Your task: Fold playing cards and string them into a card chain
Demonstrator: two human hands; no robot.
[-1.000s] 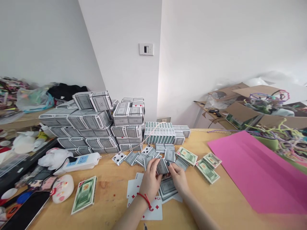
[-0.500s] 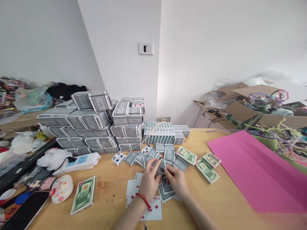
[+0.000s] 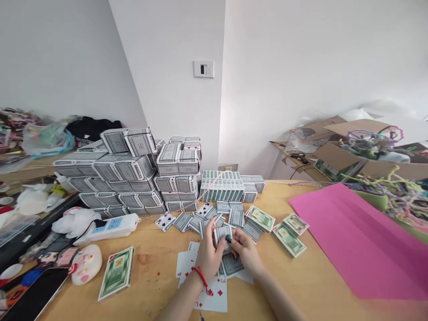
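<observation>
Between both hands is a small folded playing-card piece [image 3: 222, 232] with a grey patterned back. My left hand [image 3: 209, 254] closes on its left side, and a red string bracelet circles that wrist. From the right, my right hand [image 3: 246, 249] pinches the piece, thumb to thumb with the left. Beneath the hands lie grey-backed cards [image 3: 233, 266] and face-up diamond cards [image 3: 214, 299], partly covered by my left wrist. Just beyond, several folded card pieces [image 3: 236, 217] are scattered, some showing spades.
Tall stacks of card-built blocks [image 3: 123, 167] stand at the back left, beside a row of card boxes [image 3: 222, 186]. Green card packs [image 3: 289, 238] lie right, another pack [image 3: 117, 273] left. Pink paper [image 3: 361, 249], a power strip [image 3: 115, 226] and a phone [image 3: 36, 294] flank the work area.
The held card piece has tipped so more of its patterned face shows. Both thumbs have come together on it, and my left index finger has lifted.
</observation>
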